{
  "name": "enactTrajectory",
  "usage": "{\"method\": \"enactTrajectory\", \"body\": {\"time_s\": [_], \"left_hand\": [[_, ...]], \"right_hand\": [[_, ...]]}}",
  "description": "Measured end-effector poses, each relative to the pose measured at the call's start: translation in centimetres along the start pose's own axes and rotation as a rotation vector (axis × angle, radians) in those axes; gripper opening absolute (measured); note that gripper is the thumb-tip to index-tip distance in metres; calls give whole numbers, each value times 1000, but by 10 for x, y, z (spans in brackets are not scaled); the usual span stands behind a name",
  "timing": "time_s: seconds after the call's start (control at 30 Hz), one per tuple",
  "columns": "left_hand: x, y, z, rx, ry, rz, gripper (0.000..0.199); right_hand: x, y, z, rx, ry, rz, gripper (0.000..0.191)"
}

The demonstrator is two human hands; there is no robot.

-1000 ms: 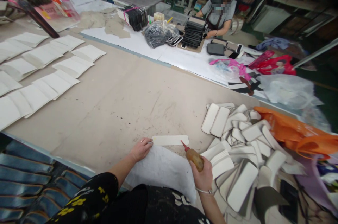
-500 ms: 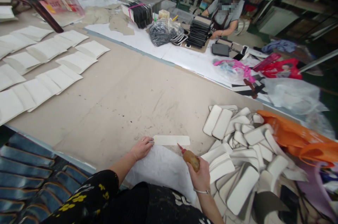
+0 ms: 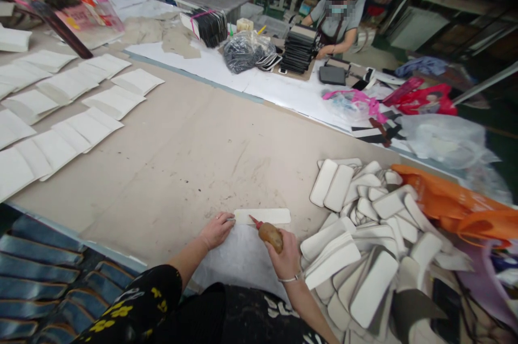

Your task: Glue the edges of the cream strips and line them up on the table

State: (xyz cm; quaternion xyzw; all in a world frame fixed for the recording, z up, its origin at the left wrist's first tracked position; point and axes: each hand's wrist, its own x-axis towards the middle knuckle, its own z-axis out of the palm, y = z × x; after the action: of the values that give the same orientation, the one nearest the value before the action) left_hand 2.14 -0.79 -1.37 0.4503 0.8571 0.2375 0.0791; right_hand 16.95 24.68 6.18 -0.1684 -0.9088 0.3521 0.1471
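A long white strip with rounded right corners (image 3: 272,216) lies flat near the table's front edge. My left hand (image 3: 219,229) rests at the strip's left end, its fingers closed together there; whether they pinch the strip is hard to make out. My right hand (image 3: 285,256) is wrapped round a brownish squeeze bottle (image 3: 270,236) with a red pointed nozzle. The bottle is tilted, and its tip is at the strip, left of the middle. Below the strip, a white sheet (image 3: 238,257) covers the table edge in front of me.
A heap of white rounded pieces (image 3: 374,284) lies to the right, beside an orange bag (image 3: 457,203). Rows of folded white pieces (image 3: 65,139) spread across the left. Blue pieces (image 3: 36,263) sit below the table's left edge. A co-worker (image 3: 338,20) works across the table behind stacked dark pieces (image 3: 299,49).
My right hand has moved left with the squeeze bottle, so the nozzle tip has travelled along the strip toward my left hand. The left hand stays at the strip's end.
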Motion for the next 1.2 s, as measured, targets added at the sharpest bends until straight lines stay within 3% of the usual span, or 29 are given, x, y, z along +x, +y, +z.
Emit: {"method": "enactTrajectory", "body": {"time_s": [0.1, 0.3, 0.4, 0.57, 0.77, 0.87, 1.1, 1.2], "left_hand": [[0, -1, 0, 5, -5, 3, 29], [-1, -2, 2, -7, -2, -1, 28], [-1, -3, 2, 1, -1, 4, 29], [-1, -5, 4, 5, 32, 34, 29], [4, -4, 5, -30, 74, 15, 26], [12, 4, -2, -6, 5, -44, 22], [37, 30, -27, 130, -327, -191, 25], [46, 34, -30, 178, -391, -225, 28]], "right_hand": [[4, 6, -2, -13, -19, 6, 41], [-4, 50, -47, -168, 104, 195, 57], [-7, 59, -61, -199, 150, 277, 65], [-6, 57, -61, -151, 195, 406, 67], [-4, 54, -63, -116, 124, 460, 63], [-11, 50, -70, -99, 98, 504, 59], [-40, 38, -90, 164, 171, 617, 66], [-50, 28, -98, 271, 191, 681, 67]]}}
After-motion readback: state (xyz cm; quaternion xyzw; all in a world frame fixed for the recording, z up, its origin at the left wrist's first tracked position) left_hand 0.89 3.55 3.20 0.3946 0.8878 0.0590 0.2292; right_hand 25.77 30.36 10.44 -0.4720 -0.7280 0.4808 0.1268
